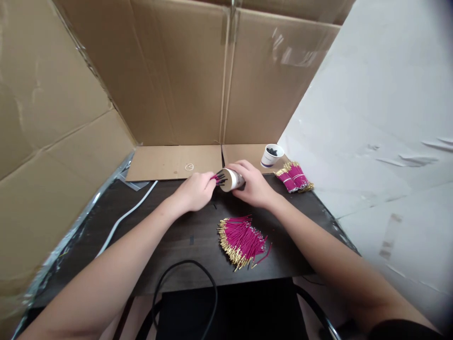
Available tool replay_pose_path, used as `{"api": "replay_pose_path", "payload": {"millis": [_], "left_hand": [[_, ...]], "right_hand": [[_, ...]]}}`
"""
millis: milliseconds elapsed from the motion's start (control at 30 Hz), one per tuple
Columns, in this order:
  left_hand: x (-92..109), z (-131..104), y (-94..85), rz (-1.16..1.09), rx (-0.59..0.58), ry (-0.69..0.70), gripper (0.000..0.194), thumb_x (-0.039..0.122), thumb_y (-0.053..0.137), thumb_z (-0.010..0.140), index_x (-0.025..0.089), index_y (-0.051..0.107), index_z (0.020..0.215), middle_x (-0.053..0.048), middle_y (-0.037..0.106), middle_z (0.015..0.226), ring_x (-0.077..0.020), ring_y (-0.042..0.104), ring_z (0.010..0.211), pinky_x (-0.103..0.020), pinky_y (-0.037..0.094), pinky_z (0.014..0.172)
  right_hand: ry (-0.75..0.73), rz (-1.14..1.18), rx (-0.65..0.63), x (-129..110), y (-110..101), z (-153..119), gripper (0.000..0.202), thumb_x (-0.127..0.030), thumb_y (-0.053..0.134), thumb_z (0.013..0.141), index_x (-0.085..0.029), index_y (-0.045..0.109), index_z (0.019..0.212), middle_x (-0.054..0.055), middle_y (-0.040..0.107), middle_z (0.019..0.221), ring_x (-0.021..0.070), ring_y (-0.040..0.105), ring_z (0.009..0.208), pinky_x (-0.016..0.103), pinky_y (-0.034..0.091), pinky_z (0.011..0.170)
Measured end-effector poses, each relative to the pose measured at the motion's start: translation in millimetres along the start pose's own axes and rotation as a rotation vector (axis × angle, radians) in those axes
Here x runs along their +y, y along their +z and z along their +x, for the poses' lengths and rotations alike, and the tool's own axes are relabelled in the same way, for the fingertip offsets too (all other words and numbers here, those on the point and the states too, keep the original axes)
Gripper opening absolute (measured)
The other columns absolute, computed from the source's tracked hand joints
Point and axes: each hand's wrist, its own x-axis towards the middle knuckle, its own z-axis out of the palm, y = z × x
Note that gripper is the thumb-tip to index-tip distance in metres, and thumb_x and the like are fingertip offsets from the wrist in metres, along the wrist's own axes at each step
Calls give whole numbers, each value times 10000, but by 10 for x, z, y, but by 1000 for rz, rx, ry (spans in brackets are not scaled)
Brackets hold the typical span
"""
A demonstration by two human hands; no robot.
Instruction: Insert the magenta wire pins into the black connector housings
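My left hand is closed around a small bunch of magenta wires. Their black ends point right, fanned out beside the tan round end of a white paper cup. My right hand has its fingers wrapped round that cup, which lies tilted on its side. Whether the black ends touch the cup I cannot tell. Nearer to me on the dark table, a loose fanned pile of magenta wires with gold tips lies between my forearms.
At the back right stands another white paper cup with small black pieces in it. Banded magenta wire bundles lie beside it. A rubber band rests on the cardboard strip. A white cable crosses the left side; cardboard walls stand behind.
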Motion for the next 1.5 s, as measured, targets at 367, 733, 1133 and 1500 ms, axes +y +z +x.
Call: {"api": "replay_pose_path", "payload": {"millis": [367,733,1133,1500], "left_hand": [[107,-98,170,257,-151,146,133,241,610,1014,211,737,989,-144,756,950,-296,649,753,-395,445,767],[74,-122,260,-37,62,261,280,291,752,970,195,668,1220,-113,711,1226,-194,596,805,-383,505,835],[-93,-67,560,-554,426,72,500,686,525,1148,227,553,1343,-158,555,1412,-288,591,1245,-435,494,1091],[-23,-139,764,-744,401,16,649,816,619,1071,256,500,1376,-139,484,1502,-314,512,1438,-460,382,1294]], "right_hand": [[-18,-56,-58,-133,129,-190,662,-153,707,838,-220,663,1495,143,668,1453,253,657,1360,458,610,1217],[-15,20,45,27,17,-240,641,-185,746,822,-217,687,1460,123,686,1426,229,691,1325,433,620,1204],[-41,48,120,-69,25,-255,636,-250,772,812,-226,685,1441,110,704,1429,226,698,1320,437,611,1212],[-91,73,19,-220,103,-287,630,-208,764,828,-216,686,1453,124,679,1449,214,696,1326,406,632,1204]]}}
